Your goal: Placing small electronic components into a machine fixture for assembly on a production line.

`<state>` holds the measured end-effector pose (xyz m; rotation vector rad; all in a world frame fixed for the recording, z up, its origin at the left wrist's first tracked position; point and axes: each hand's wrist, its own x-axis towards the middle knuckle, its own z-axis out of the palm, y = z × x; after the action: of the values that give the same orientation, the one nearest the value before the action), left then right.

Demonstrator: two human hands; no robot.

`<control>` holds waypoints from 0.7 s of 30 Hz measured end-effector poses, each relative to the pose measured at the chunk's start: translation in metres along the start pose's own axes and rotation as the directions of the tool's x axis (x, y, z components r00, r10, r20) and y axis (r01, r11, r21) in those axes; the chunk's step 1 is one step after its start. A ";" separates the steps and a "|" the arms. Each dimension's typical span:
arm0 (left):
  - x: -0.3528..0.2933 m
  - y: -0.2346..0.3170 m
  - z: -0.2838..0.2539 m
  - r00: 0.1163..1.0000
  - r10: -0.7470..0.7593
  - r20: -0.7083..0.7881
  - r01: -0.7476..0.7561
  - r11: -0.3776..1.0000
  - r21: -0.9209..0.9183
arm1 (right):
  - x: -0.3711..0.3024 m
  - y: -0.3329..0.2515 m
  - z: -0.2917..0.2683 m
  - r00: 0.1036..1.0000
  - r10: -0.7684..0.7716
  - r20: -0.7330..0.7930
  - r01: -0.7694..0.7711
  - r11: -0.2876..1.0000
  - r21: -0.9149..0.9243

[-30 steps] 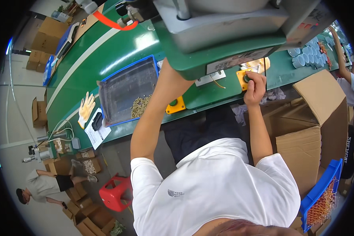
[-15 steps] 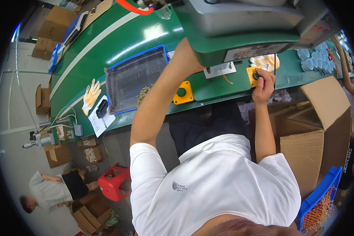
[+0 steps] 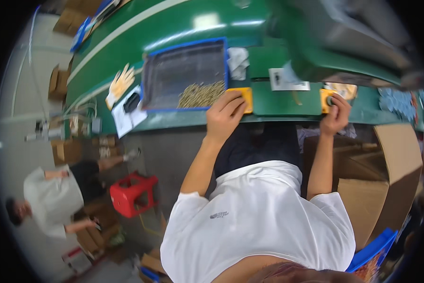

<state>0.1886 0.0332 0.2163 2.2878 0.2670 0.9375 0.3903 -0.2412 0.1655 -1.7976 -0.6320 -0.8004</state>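
My left hand (image 3: 223,118) lies with bent fingers over the yellow push-button box (image 3: 247,101) on the left, covering its button. On the right, my right hand (image 3: 335,117) is curled, its fingers against the green button (image 3: 330,100) of a second yellow push-button box (image 3: 324,104). Between my hands, a flat white plate (image 3: 277,85) with dark spots sits on the green bench, partly under the blurred grey-green machine head (image 3: 334,61). A thin brownish strand (image 3: 297,98) lies in front of the plate. What is on the plate's right side is too blurred to tell.
A blue-rimmed tray (image 3: 183,46) holds a heap of small brass-coloured pieces (image 3: 200,95). Near it are a grey cloth (image 3: 238,63), a glove (image 3: 121,84) and a paper sheet (image 3: 122,121). An open carton (image 3: 363,203), a red stool (image 3: 134,193) and another person (image 3: 51,193) are around me.
My left hand has come back from under the machine head onto the left button box. My right hand stays at its button. The view has shifted, and the other person's arm has moved.
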 end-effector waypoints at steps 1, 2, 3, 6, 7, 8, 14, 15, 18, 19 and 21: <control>0.005 -0.003 0.000 0.997 0.070 -0.045 -0.068 0.997 0.045 | 0.000 0.003 -0.002 1.000 0.003 -0.014 -0.003 1.000 -0.009; 0.010 -0.005 -0.004 0.997 0.053 -0.061 -0.049 0.996 0.072 | 0.001 0.005 -0.001 1.000 0.001 0.005 -0.001 1.000 0.023; 0.016 -0.007 -0.010 0.989 0.143 -0.023 -0.139 0.982 0.124 | 0.003 0.007 0.000 0.999 -0.023 0.036 0.025 0.998 -0.056; 0.028 -0.005 -0.021 0.946 0.312 0.083 -0.323 0.928 0.189 | 0.001 0.005 0.000 0.993 -0.063 0.098 0.085 0.968 -0.235; 0.031 -0.004 -0.026 0.948 0.286 0.137 -0.304 0.942 0.142 | 0.000 0.004 0.002 0.994 -0.065 0.090 0.081 0.979 -0.185; 0.034 -0.004 -0.031 0.945 0.263 0.192 -0.285 0.954 0.094 | 0.000 0.003 0.004 0.995 -0.066 0.080 0.077 0.988 -0.137; 0.049 -0.061 -0.051 0.993 -0.100 0.058 0.090 0.984 0.152 | -0.010 0.011 0.005 0.996 0.081 -0.022 -0.077 0.989 0.129; 0.050 -0.070 -0.053 0.993 -0.102 0.065 0.092 0.985 0.147 | -0.010 0.008 0.004 0.998 0.059 0.000 -0.059 0.995 0.077; 0.064 -0.088 -0.050 0.967 -0.163 0.197 0.097 0.946 0.309 | -0.003 0.007 0.005 0.999 0.005 0.042 -0.004 1.000 -0.026; 0.069 -0.089 -0.047 0.967 -0.163 0.198 0.096 0.947 0.306 | -0.003 0.006 0.006 0.999 -0.001 0.033 0.002 1.000 -0.027; 0.076 -0.091 -0.040 0.955 -0.151 0.254 0.047 0.926 0.376 | -0.004 0.006 0.006 1.000 -0.012 0.015 0.013 1.000 -0.029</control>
<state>0.2213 0.1541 0.2226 2.6829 0.4636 0.5327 0.3937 -0.2380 0.1578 -1.8284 -0.6448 -0.8095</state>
